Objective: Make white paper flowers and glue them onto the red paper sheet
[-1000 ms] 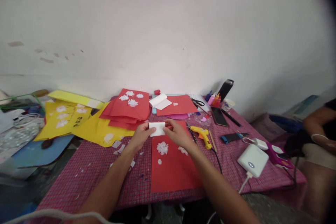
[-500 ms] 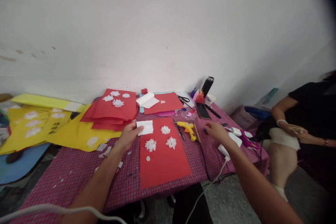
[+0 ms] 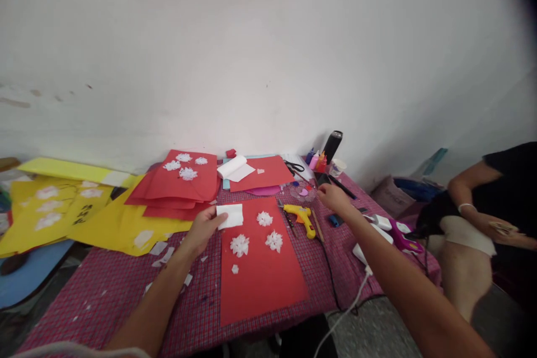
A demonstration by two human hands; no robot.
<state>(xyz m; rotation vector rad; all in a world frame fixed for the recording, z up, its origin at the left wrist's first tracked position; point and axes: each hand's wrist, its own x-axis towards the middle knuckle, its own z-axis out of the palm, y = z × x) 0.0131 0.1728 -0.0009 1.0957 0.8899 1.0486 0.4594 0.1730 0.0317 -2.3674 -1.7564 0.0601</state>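
Fingers [image 3: 221, 218] of the left hand [image 3: 203, 226] alone now pinch the white rectangular paper piece [image 3: 232, 215] at the upper-left corner of the red paper sheet [image 3: 264, 285], the right hand [image 3: 334, 197] having left it for beside the black rectangular phone [image 3: 323, 178], its grip unclear.

The left hand [image 3: 203, 228] is by the far left corner of the nearest red sheet [image 3: 262, 291], thumb pinching against the fingers, its bare forearm [image 3: 168, 285] slanting beside the sheet. Right of the sheet, well apart, the right hand [image 3: 334, 199] points fingers downward, bare arm [image 3: 403, 274] outstretched.
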